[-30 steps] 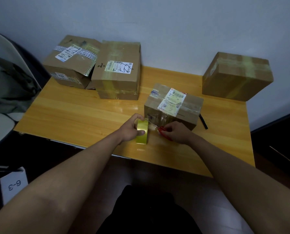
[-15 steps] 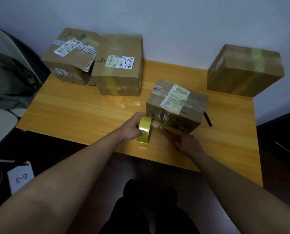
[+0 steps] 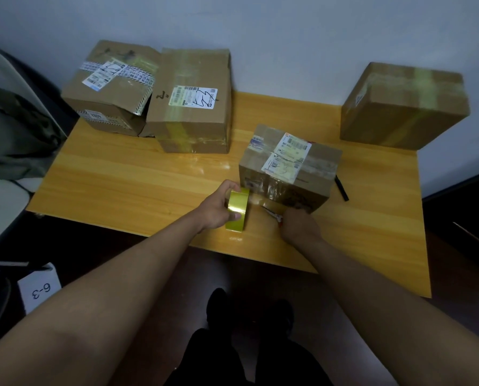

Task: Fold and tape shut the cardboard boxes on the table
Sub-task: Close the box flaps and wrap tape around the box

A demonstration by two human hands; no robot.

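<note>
The left hand (image 3: 219, 208) is gripping the tape roll (image 3: 237, 210) beside the taped box (image 3: 288, 168); the right hand (image 3: 299, 227) is holding scissors (image 3: 271, 214) at the stretched strip

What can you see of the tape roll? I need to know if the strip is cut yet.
The tape roll is shiny yellow-gold and stands on edge on the table, just left of the near box. The left hand grips it, thumb over the top. A clear strip runs from it to the box's front face, so it looks uncut. Scissors in the right hand point at the strip.
</note>
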